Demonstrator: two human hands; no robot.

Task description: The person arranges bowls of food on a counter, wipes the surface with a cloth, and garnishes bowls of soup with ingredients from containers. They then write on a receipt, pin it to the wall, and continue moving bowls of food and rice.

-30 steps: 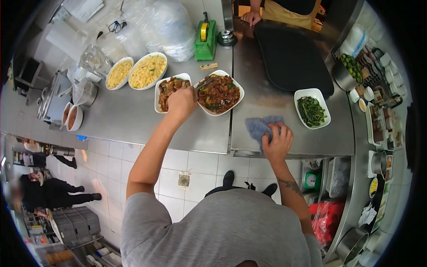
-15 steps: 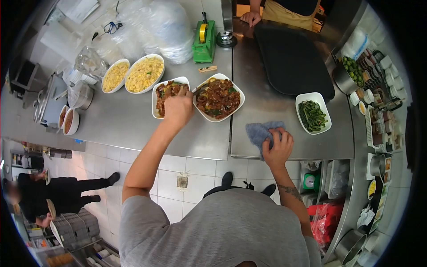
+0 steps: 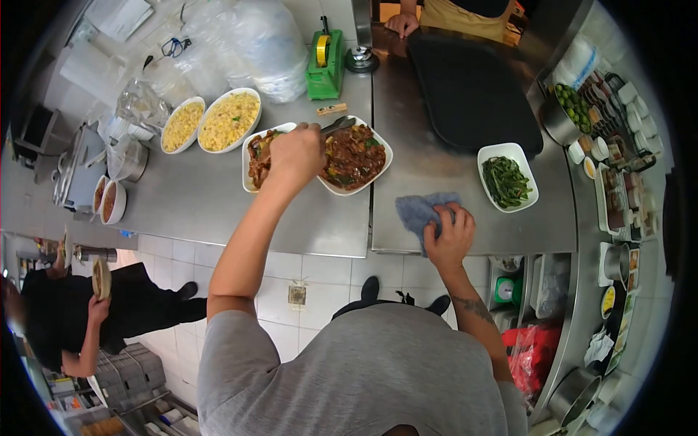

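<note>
My left hand [image 3: 297,156] is closed round a dark metal utensil [image 3: 340,125], probably tongs. Most of the tool is hidden in my palm, and its visible end reaches over the right-hand white bowl [image 3: 381,171] of brown saucy meat with green pieces. Under my hand is a smaller white bowl [image 3: 248,161] of similar meat, partly covered. On the right part of the steel counter, my right hand [image 3: 451,236] grips the edge of a crumpled blue cloth [image 3: 418,212], fingers curled and a little apart. A white dish of cooked greens [image 3: 507,182] sits beyond it.
Two bowls of yellow fried rice [image 3: 229,122] stand at the left, behind them plastic bags [image 3: 269,51]. A green tape dispenser [image 3: 325,69], a bell [image 3: 361,59] and a black tray [image 3: 472,94] lie further back. Another person's hand [image 3: 402,24] rests there; a person carrying plates [image 3: 102,280] is at left.
My left hand has shifted slightly right and turned, and the utensil's end now shows over the right-hand bowl. My right hand stays at the cloth. The person at left has raised the plates.
</note>
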